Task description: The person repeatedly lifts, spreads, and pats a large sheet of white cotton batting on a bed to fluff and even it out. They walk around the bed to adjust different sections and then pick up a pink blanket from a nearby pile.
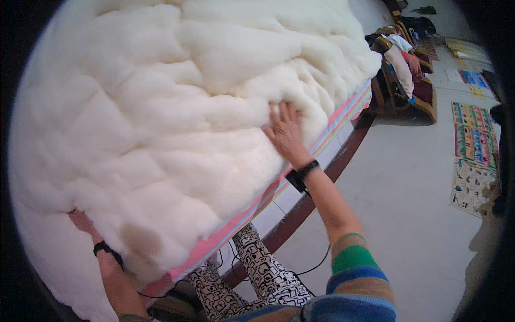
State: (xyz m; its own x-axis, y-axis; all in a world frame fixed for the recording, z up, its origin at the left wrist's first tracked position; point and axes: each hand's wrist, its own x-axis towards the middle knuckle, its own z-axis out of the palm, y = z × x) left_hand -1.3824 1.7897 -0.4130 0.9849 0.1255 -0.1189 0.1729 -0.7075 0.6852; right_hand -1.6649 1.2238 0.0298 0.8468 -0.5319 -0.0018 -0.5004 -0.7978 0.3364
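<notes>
Our thick white wadding (161,80) lay in soft lumps and creases across most of the view, over a pink cloth with coloured stripes (343,115) whose edge showed along the near right side. We had our right hand (284,131) palm down on the wadding near that edge, its fingers spread apart and slightly blurred, with a black band (308,169) round the wrist. Our left hand (81,221) was at the wadding's lower left, its fingers sunk out of sight in the fluff, so we could not tell whether they were apart or closed on it. Our right sleeve (357,268) was striped in green, blue and tan, and below the cloth's edge we saw our black-and-white patterned trousers (257,260). Beyond the wadding's far right corner, a wooden chair (427,110) bore a heap of clothes (399,67), and we saw colourful posters (475,134) nearby.
</notes>
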